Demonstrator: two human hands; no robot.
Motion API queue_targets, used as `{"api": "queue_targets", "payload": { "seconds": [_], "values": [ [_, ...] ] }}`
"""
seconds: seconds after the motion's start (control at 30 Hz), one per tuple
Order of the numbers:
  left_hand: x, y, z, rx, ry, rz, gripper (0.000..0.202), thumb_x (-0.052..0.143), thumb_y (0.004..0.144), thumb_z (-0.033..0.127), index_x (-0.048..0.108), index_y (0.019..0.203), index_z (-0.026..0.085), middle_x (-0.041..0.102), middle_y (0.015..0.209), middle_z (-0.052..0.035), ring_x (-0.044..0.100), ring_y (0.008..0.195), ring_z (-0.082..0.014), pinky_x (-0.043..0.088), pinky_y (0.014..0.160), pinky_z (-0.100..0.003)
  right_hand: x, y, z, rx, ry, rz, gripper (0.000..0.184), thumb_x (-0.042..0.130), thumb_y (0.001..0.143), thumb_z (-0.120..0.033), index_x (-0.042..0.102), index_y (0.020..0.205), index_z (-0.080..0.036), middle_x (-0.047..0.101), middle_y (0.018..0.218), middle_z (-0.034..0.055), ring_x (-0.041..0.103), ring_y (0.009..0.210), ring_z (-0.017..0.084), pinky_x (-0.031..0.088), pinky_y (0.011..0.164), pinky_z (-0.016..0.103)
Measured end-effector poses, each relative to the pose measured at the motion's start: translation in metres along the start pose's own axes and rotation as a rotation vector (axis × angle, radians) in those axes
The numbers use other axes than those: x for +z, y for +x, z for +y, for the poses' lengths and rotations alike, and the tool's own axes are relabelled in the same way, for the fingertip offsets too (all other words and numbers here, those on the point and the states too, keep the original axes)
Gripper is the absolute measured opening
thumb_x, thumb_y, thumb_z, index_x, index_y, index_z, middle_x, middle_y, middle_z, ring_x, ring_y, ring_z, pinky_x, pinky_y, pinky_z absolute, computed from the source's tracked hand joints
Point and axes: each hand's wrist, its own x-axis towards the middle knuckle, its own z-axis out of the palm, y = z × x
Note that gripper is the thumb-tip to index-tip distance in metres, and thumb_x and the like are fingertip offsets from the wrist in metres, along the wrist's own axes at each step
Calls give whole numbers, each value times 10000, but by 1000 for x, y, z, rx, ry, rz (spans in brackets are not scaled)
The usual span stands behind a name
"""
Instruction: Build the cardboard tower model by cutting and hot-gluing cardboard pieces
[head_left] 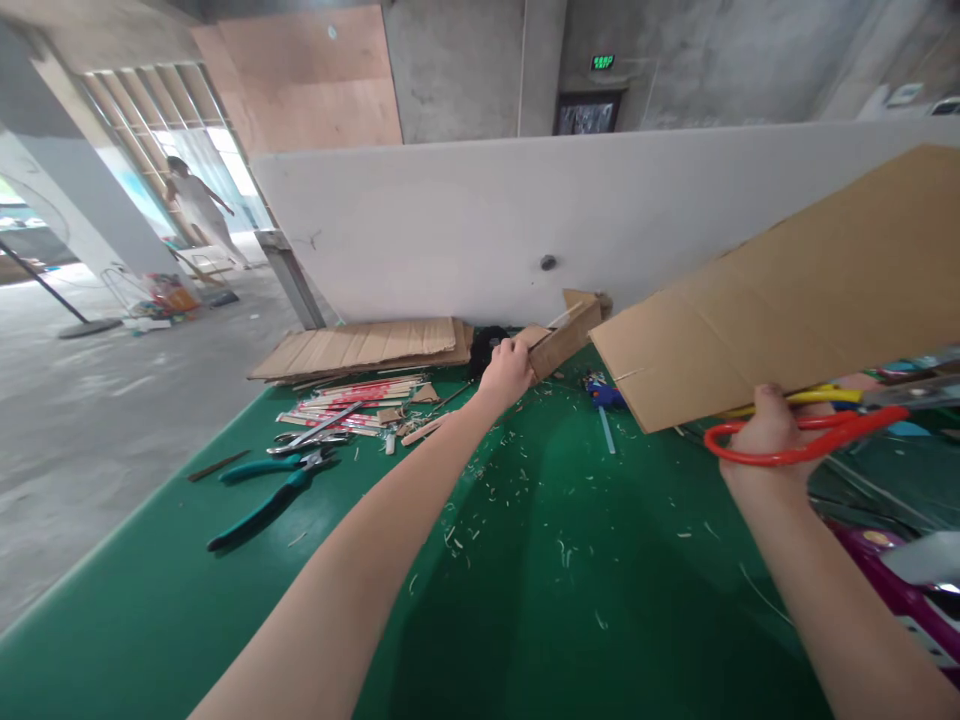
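My left hand [508, 372] reaches to the back of the table, its fingers closed on a narrow folded cardboard piece [564, 345]. At the right, my right hand [772, 440] grips a large flat cardboard sheet [787, 290] by its lower edge, thumb on its face. The same hand holds red-handled scissors [847, 437], fingers through the loop and blades pointing right. A yellow part [825, 396] runs beside the scissors; whether it belongs to them I cannot tell. A blue glue gun [606, 395] with a pale glue stick lies between my hands.
Teal-handled cutting pliers [277, 500], a metal tool [319, 430], wrapped chopsticks [360, 400] and stacked cardboard [367, 345] lie at the left. Shavings dot the green table [480, 600]. A white panel [450, 220] stands behind. A purple object [885, 590] sits at right; a person [199, 205] is far left.
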Motion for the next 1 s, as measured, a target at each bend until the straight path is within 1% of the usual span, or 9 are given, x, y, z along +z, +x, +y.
{"api": "queue_targets", "payload": {
  "seconds": [0.07, 0.2, 0.3, 0.37, 0.43, 0.57, 0.73, 0.87, 1.0],
  "values": [
    [1, -12, -10, -50, -33, 34, 409, 549, 818, 215, 390, 1190, 148, 423, 1205, -142, 467, 1162, -255, 398, 958, -365, 2, -2, -2, 9, 40, 42, 182, 506, 735, -305, 338, 748, -238, 489, 803, 16, 539, 748, 178, 457, 673, 357],
    [5, -25, -31, -177, -92, 45, 601, 638, 758, 251, 309, 1248, 138, 424, 1200, -166, 543, 1088, -256, 440, 889, -343, 5, -4, -3, 41, 97, 85, 160, 539, 700, -255, 383, 702, -224, 498, 730, -10, 532, 689, 156, 457, 648, 334],
    [8, -26, -42, -261, -121, 34, 549, 639, 758, 256, 343, 1198, 116, 487, 1141, -179, 544, 1095, -269, 444, 871, -342, 5, -4, -3, 68, 101, 108, 178, 557, 683, -232, 380, 667, -221, 474, 677, -35, 503, 637, 136, 444, 631, 323],
    [9, -23, -47, -283, -135, 25, 496, 637, 761, 262, 374, 1156, 118, 515, 1118, -175, 542, 1099, -268, 443, 870, -338, 5, -5, -4, 88, 98, 122, 201, 558, 679, -229, 360, 651, -224, 447, 653, -50, 476, 604, 123, 429, 603, 312],
    [11, -19, -48, -289, -143, 14, 479, 649, 750, 264, 393, 1133, 131, 523, 1122, -167, 553, 1082, -266, 442, 867, -339, 5, -7, -4, 101, 97, 118, 200, 544, 688, -237, 349, 645, -226, 435, 646, -55, 465, 591, 117, 417, 580, 302],
    [13, -14, -48, -303, -149, 1, 452, 656, 744, 247, 411, 1108, 140, 520, 1137, -168, 571, 1052, -268, 441, 864, -354, 3, -11, -5, 107, 75, 68, 206, 551, 689, -267, 355, 645, -225, 434, 638, -57, 471, 596, 120, 413, 573, 294],
    [12, -15, -49, -275, -175, -2, 448, 642, 750, 234, 413, 1122, 134, 520, 1155, -172, 540, 1109, -269, 436, 890, -356, 1, -14, -8, 126, 10, -1, 231, 578, 699, -302, 364, 637, -240, 433, 618, -39, 473, 590, 154, 409, 559, 323],
    [4, -26, -50, -220, -202, 24, 534, 615, 750, 197, 374, 1218, 107, 469, 1229, -202, 504, 1162, -280, 418, 943, -381, 0, -18, -13, 124, -21, -28, 243, 585, 725, -359, 381, 653, -249, 447, 630, -18, 487, 595, 187, 417, 577, 358],
    [-14, -49, -46, -163, -244, 96, 549, 527, 773, 128, 335, 1287, 108, 429, 1281, -215, 505, 1163, -279, 422, 955, -405, -1, -25, -21, 82, -43, -61, 229, 581, 717, -361, 398, 653, -239, 452, 622, -12, 505, 602, 207, 429, 593, 387]
  ]
}}
